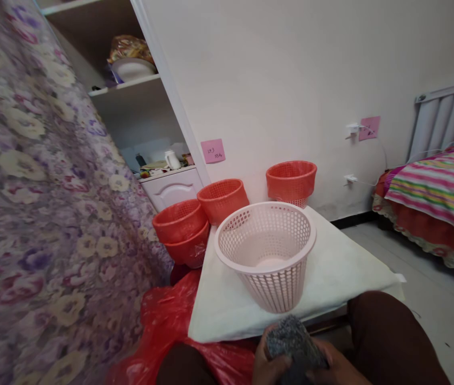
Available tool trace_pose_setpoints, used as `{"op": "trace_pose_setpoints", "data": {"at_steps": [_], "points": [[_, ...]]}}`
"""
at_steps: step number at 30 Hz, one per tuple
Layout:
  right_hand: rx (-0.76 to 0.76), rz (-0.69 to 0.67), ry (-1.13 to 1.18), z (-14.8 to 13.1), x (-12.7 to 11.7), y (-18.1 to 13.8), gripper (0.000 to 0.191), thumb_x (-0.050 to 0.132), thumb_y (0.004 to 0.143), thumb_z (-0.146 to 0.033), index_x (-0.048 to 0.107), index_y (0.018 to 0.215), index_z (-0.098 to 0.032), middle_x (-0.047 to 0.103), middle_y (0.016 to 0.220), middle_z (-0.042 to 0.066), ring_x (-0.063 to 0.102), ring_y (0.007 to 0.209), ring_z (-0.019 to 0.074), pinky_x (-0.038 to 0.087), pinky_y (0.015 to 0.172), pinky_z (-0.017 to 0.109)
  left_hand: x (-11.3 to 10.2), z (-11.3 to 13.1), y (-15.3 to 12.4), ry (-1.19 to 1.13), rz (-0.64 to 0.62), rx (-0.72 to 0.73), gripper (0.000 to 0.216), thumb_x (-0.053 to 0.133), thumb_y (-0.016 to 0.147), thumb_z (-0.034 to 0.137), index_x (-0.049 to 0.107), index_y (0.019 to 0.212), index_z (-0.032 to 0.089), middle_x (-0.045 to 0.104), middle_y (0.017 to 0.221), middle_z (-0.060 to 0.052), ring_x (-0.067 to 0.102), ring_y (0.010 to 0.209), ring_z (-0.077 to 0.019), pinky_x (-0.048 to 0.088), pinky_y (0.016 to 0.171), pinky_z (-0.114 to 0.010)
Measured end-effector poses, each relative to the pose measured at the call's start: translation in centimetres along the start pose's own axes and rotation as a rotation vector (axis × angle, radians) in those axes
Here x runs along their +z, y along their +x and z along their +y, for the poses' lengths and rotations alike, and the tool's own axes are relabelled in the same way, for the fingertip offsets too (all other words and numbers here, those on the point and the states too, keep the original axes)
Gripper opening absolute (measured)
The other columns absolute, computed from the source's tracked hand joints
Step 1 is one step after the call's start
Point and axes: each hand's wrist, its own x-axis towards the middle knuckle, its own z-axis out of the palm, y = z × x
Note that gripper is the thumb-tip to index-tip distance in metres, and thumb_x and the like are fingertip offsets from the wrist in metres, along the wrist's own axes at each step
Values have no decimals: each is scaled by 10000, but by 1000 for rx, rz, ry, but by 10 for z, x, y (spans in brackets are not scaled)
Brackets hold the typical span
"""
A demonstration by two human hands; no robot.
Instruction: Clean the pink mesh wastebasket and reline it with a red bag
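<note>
At the bottom of the view, both my hands are closed around a dark grey, fuzzy-looking bundle (291,339); its exact kind is unclear. My left hand (267,361) grips its left side, thumb over the front. From the right, my right hand (339,363) holds the other side, partly cut off by the frame edge. Just beyond them a pale pink plastic basket (278,286) with a perforated wall stands upright on the table (339,272), which has a whitish cover. Nothing shows inside the basket.
Red baskets (222,200) stand behind and left of the pink one, and a stacked red basket (291,179) is by the wall. Red plastic sheeting (170,315) lies at lower left beside a floral curtain (50,214). A bed (439,198) is at right.
</note>
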Motion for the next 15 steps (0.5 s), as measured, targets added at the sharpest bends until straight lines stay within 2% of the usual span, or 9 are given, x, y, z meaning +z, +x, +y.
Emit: {"op": "trace_pose_setpoints", "data": {"at_steps": [3, 6, 11, 15], "points": [[-1, 14, -44, 6, -4, 0, 576, 778, 583, -505, 703, 1087, -235, 729, 916, 43, 656, 908, 288, 467, 881, 395, -5, 0, 2, 132, 102, 69, 742, 899, 307, 389, 671, 986, 194, 744, 861, -88, 673, 808, -299, 497, 791, -395], [-6, 1, -87, 8, -6, 0, 558, 764, 604, -508, 703, 1077, -219, 724, 930, 49, 647, 936, 292, 472, 881, 398, -11, -3, 5, 215, 166, 113, 546, 862, 433, 421, 670, 890, 192, 724, 750, -55, 642, 688, -227, 484, 706, -338], [26, 72, -217, 11, 0, 3, 646, 786, 531, -562, 700, 1069, -214, 729, 886, 53, 652, 897, 302, 499, 867, 425, -18, -5, 8, 272, 199, 173, 423, 836, 522, 374, 659, 859, 192, 709, 715, -22, 611, 669, -177, 456, 668, -274], [9, 44, -245, 21, -1, 7, 577, 765, 561, -571, 729, 993, -189, 730, 811, 57, 669, 844, 306, 530, 820, 438, -20, -6, 8, 292, 194, 181, 415, 819, 537, 371, 634, 866, 198, 705, 708, -14, 613, 661, -175, 457, 654, -271]]}}
